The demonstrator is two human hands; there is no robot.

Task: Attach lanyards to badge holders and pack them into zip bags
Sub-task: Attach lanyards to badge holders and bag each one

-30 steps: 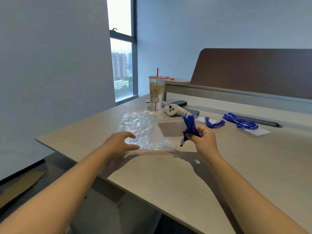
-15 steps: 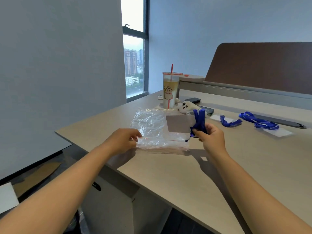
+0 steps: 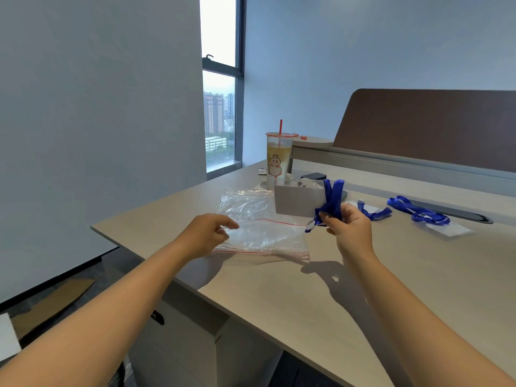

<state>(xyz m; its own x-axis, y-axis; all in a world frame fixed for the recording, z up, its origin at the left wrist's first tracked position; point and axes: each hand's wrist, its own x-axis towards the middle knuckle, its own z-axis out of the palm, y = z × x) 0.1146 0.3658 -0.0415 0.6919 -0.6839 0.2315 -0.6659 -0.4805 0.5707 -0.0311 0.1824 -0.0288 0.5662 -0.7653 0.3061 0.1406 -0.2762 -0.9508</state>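
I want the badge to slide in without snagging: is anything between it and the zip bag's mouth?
Nothing visible blocks it. The right hand holds the badge holder by its bunched blue lanyard, above the zip bag. The left hand pinches the bag's near edge; whether the mouth is open is unclear.

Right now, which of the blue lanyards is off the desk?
The bunched lanyard gripped in the right hand, with a badge holder; the other two lie flat beyond.

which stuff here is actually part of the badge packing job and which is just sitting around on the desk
Part of the job:
- zip bag, pinched by the left hand
- badge holder and blue lanyard, held in the right hand
- spare lanyards with holders on the desk

Lying about:
- drink cup
- black phone
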